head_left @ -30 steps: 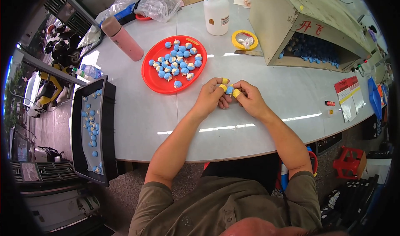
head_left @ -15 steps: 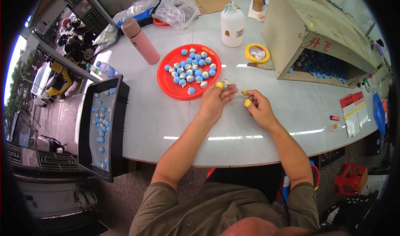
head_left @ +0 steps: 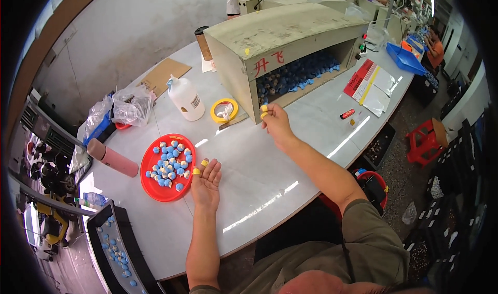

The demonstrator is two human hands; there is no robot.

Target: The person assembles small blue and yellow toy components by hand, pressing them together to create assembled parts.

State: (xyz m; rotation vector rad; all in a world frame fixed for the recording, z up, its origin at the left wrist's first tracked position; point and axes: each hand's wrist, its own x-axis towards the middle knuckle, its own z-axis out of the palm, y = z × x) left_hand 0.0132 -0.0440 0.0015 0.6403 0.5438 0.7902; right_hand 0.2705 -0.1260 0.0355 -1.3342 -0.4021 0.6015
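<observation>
My left hand [head_left: 206,187] lies palm up beside the right rim of a red round tray [head_left: 150,187], fingers stretched out, with nothing seen in it. Several small blue-and-cream balls [head_left: 168,164] sit in that tray. My right hand [head_left: 277,127] is raised at the front left corner of a beige box-like housing [head_left: 233,50], its fingers curled together. Whatever they may hold is hidden. Yellow tape wraps the thumb and a finger on both hands. Inside the housing's opening is a heap of dark and bright blue pieces [head_left: 295,78].
A black bin [head_left: 140,250] with more balls stands at the lower left. Around the tray are a pink flask [head_left: 114,159], a white squeeze bottle [head_left: 185,99] and a yellow tape roll [head_left: 236,110]. Further right lie a red-and-white packet [head_left: 363,81] and a blue tray [head_left: 404,59]. Other people sit beyond.
The view has swung to the right. My right hand has moved away from the left one to the housing's corner. The small item at my left fingertips is gone, and that hand has opened.
</observation>
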